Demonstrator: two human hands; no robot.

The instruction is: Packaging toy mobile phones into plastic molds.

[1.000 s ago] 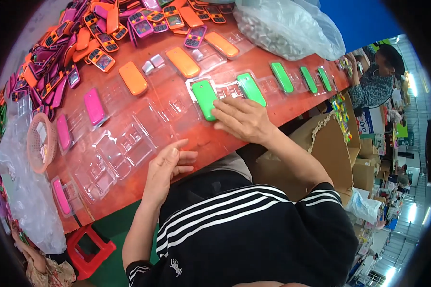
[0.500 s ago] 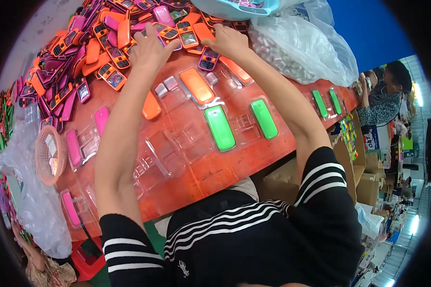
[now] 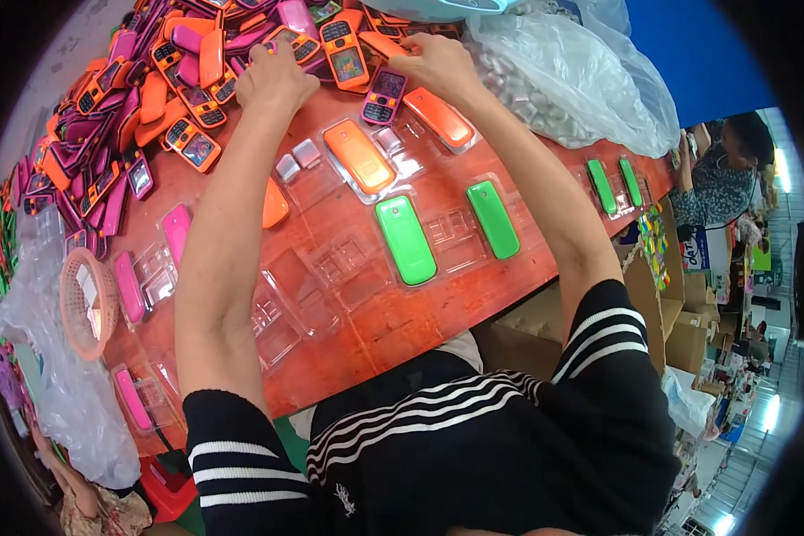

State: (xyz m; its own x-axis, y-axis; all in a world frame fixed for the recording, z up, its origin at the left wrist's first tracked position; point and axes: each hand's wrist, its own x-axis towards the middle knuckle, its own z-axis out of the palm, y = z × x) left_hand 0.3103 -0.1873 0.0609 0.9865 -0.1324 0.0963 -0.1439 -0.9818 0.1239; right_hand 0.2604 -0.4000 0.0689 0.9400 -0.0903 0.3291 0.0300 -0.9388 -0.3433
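Observation:
My right hand pinches the end of an orange toy phone at the near edge of a large pile of toy phones. To its left, my left hand is curled at the pile; its fingertips are partly hidden, beside an orange-rimmed toy phone. Between the hands lie an orange toy phone with its screen up and a purple one. Nearer me, clear plastic blister trays hold an orange phone and green phones, backs up.
A clear bag of small silvery pieces rests at the far right, by a light blue basin. On the left are a pink basket and a plastic bag. Cardboard boxes stand right; another person sits beyond.
My left hand's fingers have drawn together from a wider spread. My right hand has shifted slightly right with its fingers on the orange toy phone. The view has tilted a little.

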